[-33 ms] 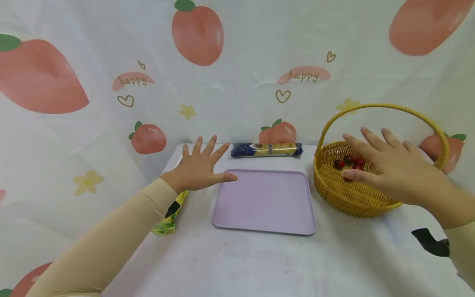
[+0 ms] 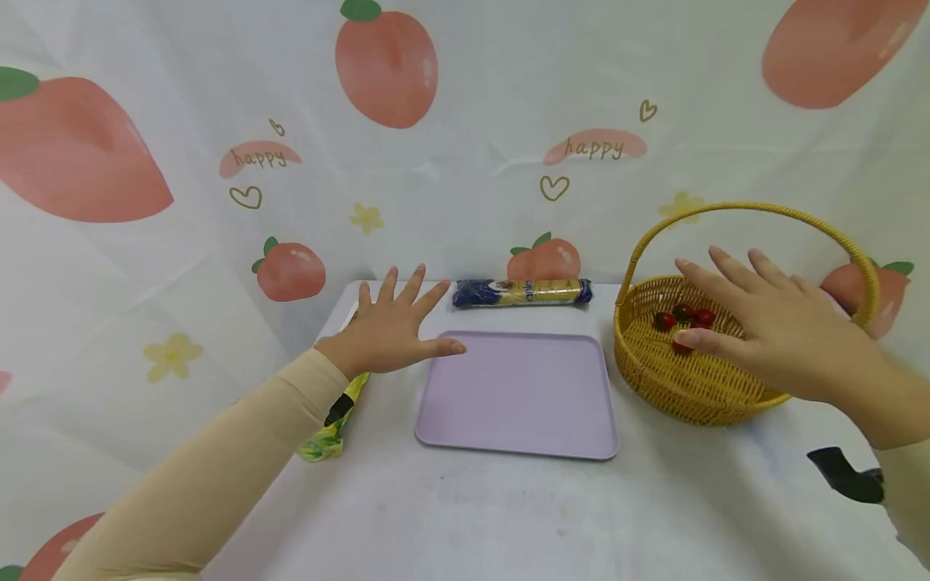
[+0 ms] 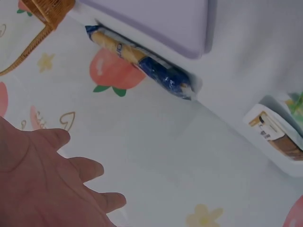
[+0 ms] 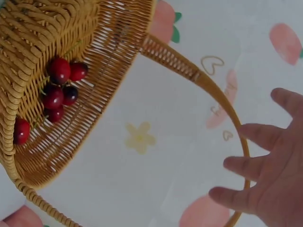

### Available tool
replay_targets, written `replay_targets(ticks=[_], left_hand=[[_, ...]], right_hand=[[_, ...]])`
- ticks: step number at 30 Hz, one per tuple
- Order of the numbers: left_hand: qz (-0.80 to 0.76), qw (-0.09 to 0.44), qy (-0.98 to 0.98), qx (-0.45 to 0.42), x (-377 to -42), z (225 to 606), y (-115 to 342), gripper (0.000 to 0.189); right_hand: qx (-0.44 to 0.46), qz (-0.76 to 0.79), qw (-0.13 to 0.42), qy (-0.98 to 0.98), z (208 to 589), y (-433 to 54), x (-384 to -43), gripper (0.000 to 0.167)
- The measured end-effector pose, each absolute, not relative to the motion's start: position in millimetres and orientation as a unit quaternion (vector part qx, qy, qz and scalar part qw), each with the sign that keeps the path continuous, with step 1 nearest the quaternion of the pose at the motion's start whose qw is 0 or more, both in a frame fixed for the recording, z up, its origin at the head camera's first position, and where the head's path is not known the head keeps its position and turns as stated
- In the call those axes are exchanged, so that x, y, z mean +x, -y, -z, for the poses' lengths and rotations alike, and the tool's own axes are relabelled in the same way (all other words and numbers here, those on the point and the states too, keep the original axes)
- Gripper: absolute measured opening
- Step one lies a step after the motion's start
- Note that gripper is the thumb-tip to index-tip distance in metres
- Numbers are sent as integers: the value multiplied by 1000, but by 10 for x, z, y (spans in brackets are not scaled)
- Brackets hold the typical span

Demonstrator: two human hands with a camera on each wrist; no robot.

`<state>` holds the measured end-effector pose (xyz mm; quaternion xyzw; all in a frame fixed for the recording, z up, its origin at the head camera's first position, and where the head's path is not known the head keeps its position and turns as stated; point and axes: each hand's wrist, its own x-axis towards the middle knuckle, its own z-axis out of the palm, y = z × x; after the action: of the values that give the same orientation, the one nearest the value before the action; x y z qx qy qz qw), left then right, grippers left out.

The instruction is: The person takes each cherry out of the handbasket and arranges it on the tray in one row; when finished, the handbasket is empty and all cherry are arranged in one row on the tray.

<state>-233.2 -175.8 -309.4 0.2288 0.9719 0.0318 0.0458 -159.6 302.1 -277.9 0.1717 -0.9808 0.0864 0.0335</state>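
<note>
Here we are in the head view: the left hand (image 2: 385,327) hangs left of centre, its grip apart, fingers spread wide and holding nothing, just by the upper-left corner of the lilac tray (image 2: 517,395). That tray lies flat at the middle of the frame on the white desk (image 2: 501,516). Over on the right, the right hand (image 2: 788,331) matches it, grip apart, fingers fanned in front of the wicker basket (image 2: 654,391); red fruits (image 2: 664,321) sit inside! Behind the tray lies a blue-and-yellow packet (image 2: 523,293), and a yellow-green packet (image 2: 323,444) peeks out beneath the left forearm.

To the left wrist view: spread fingers at lower left, blue-and-yellow packet slanting across the upper middle, tray at the top, basket in the upper-left corner.

And the right wrist view: basket filling the upper left, fruits clustered against its weave, one apart near the left edge. Open fingers at lower right overlap the arched handle (image 4: 220,97); touching or not, I can't tell.
</note>
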Motion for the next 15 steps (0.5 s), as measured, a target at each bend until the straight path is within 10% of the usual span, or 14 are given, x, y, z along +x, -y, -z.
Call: replay_targets(ticks=[15], left_hand=[[-190, 39, -936, 295, -2440, 3231, 1464, 107]], right_hand=[[223, -503, 176, 816, 3035, -3800, -1550, 69]])
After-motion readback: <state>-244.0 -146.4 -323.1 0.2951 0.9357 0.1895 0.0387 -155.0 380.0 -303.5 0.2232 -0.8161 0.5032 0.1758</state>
